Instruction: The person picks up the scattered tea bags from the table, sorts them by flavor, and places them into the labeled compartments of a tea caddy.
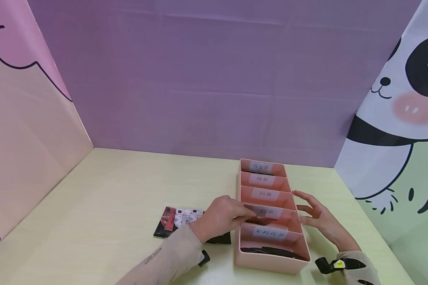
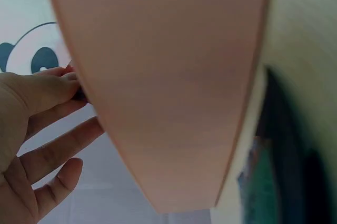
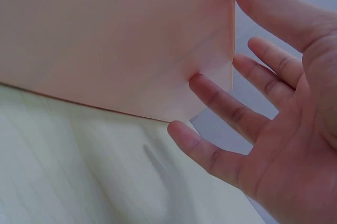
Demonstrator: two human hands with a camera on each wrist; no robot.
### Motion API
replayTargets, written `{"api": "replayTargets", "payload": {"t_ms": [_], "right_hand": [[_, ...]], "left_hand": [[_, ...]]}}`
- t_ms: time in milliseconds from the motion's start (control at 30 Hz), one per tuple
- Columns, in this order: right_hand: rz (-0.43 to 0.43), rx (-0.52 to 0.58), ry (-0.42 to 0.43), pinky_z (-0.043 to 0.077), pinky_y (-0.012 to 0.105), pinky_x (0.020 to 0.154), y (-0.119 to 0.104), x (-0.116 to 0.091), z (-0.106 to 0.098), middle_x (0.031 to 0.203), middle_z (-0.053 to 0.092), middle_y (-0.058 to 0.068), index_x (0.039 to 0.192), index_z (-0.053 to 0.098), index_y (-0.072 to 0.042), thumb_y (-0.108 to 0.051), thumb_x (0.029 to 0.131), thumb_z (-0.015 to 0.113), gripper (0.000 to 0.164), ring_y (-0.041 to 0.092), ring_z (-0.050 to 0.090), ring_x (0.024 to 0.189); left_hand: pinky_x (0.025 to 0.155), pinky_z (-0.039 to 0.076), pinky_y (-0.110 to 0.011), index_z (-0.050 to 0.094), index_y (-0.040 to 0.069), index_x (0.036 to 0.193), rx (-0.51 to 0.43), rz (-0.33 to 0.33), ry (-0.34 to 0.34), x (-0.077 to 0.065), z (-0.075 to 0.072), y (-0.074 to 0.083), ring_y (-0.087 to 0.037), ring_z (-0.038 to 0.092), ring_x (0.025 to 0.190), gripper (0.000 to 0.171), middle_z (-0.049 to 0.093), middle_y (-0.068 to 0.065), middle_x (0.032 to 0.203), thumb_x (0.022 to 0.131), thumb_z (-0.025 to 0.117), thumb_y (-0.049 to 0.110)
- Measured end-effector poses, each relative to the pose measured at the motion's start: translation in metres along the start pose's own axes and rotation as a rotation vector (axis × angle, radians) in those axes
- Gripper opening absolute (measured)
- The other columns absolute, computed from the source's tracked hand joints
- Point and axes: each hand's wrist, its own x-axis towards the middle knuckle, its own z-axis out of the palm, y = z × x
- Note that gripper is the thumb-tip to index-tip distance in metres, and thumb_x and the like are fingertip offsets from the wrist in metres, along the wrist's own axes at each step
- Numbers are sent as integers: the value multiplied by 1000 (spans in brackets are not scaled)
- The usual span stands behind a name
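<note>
A long pink divided box (image 1: 264,264) stands on the table, its compartments in a row with a white Chinese label on each. My left hand (image 1: 222,215) reaches over the box's left rim into the second compartment from the front. Its thumb and fingers pinch a reddish tea sachet (image 1: 259,221), mostly hidden behind the divider; in the left wrist view a dark bit shows between the fingertips. Along the right side, my right hand (image 1: 321,221) has its fingers spread, with the thumb at the rim and fingertips against the outer wall (image 3: 131,40).
Several flat tea packets (image 1: 167,223), dark, red and white-patterned, lie left of the box, partly behind the left forearm. A dark packet (image 1: 274,251) lies in the front compartment. A purple wall (image 1: 199,79) closes the back; a panda-printed panel (image 1: 388,150) stands right.
</note>
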Motion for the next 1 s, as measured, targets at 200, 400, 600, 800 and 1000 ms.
{"api": "replayTargets", "payload": {"t_ms": [200, 400, 600, 800, 1000], "right_hand": [[26, -27, 12, 42, 48, 97, 2, 1, 0, 145, 40, -22, 154, 28, -8, -4, 97, 62, 67, 4, 55, 120], [18, -6, 9, 46, 31, 93, 2, 0, 1, 145, 40, -22, 154, 29, -8, -3, 97, 61, 66, 4, 55, 119], [-5, 15, -2, 47, 27, 92, 0, 0, 0, 146, 41, -20, 155, 31, -10, -1, 97, 60, 66, 6, 55, 119], [-2, 10, 1, 47, 28, 92, -1, 0, -1, 145, 41, -21, 154, 31, -10, -1, 96, 60, 66, 7, 55, 120], [-48, 51, -24, 49, 26, 91, 0, -1, 0, 145, 42, -20, 154, 30, -7, 3, 97, 59, 65, 7, 55, 120]], "left_hand": [[68, 42, -18, 81, 18, 95, 123, 12, -15, -6, 5, -1, -5, 70, 87, 12, 76, 7, 91, 84, 81, 17], [81, 47, -26, 80, 19, 94, 185, 38, -31, -7, 4, -3, -13, 69, 104, 10, 75, 9, 96, 85, 81, 20], [89, 45, -33, 79, 20, 99, 141, 27, -108, -8, -3, -2, -14, 64, 112, 13, 73, 6, 109, 88, 78, 27], [104, 39, -49, 71, 22, 121, 91, -73, -258, -10, -18, -4, -21, 52, 130, 32, 65, 2, 130, 96, 66, 39], [110, 27, -60, 52, 21, 145, 31, -245, -394, -25, -40, -22, -30, 31, 144, 52, 49, -6, 148, 98, 62, 41]]}}
